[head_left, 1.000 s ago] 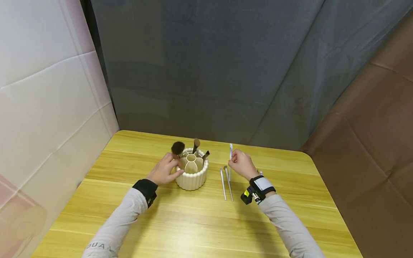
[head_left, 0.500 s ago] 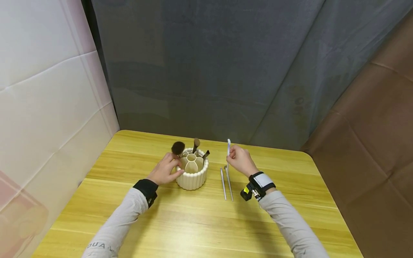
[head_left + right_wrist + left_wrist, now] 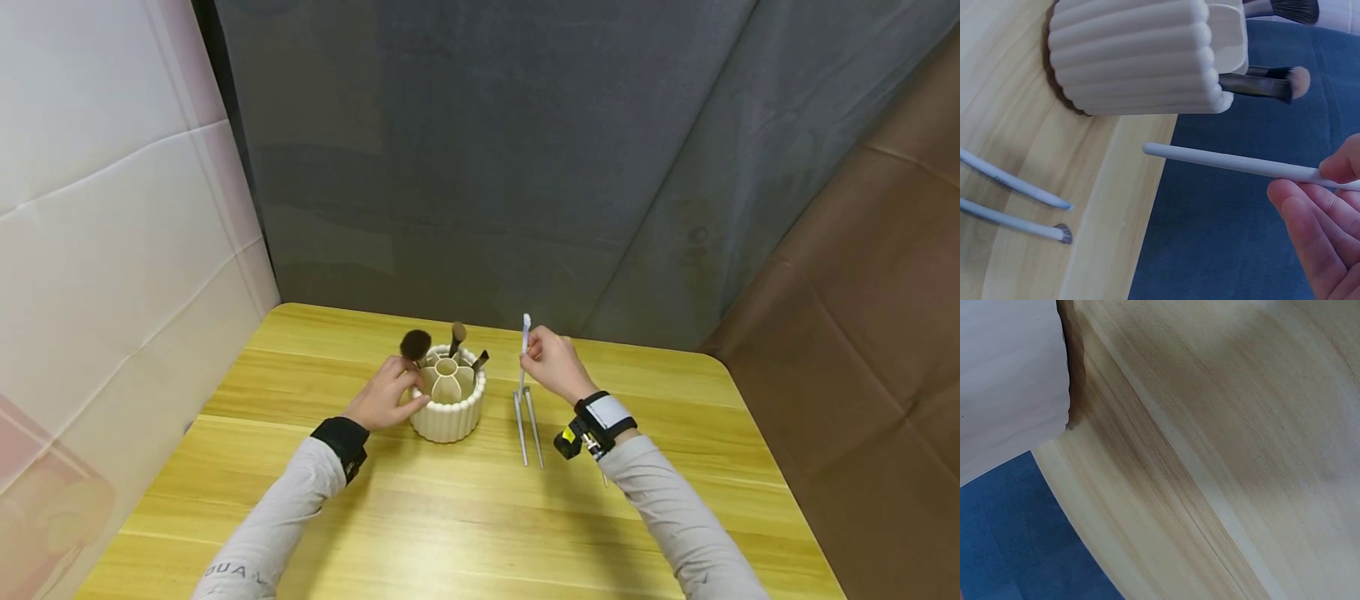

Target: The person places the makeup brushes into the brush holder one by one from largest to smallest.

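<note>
On the wood surface point(image 3: 450, 517), my left hand point(image 3: 386, 398) grasps the holder point(image 3: 447, 406); right hand point(image 3: 547, 364) pinches a brush point(image 3: 524, 342), best lowered handle-first into a free slot.

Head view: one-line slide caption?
Left hand steadies a ribbed brush holder while the right hand holds a white brush upright beside it.

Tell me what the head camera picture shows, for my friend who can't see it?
A person's right hand pinches a thin white brush upright beside a ribbed cream holder with three brushes in it. The left hand grips the holder's side, and two more brushes lie on the wooden table.
</note>
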